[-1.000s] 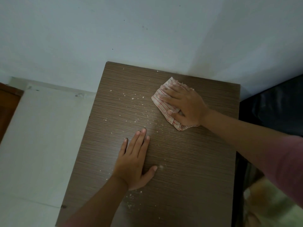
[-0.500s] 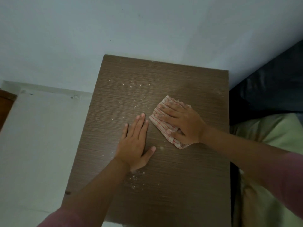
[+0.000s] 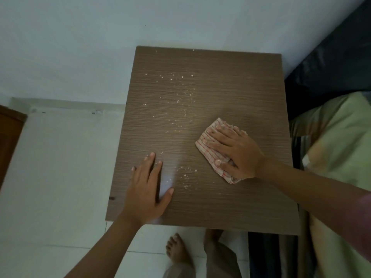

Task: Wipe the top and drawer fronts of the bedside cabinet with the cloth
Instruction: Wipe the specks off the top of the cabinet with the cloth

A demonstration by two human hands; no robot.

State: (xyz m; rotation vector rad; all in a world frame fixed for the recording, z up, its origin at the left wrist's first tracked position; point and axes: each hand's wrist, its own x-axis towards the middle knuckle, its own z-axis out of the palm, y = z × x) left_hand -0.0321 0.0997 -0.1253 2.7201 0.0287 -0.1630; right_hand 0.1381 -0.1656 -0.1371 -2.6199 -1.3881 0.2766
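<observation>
Right hand [image 3: 235,155] flat on folded red-striped white cloth [image 3: 212,155], fingers spread, pressing it onto right half of brown wood-grain cabinet top [image 3: 220,81]. Thumb lies on cloth; whether it curls under edge, cannot tell.

Left hand [image 3: 145,189] released, palm down, bracing near left front edge.

White crumbs [image 3: 178,97] scattered centre-left, some just beside left fingers.

Risks:
- sweep toward left edge likely pushes crumbs onto white tiled floor [image 3: 50,167]
- braced left hand shields crumbs, leaves unwiped patch
- folded cloth may unfold, smear
- drawer fronts out of view, not yet wiped
</observation>
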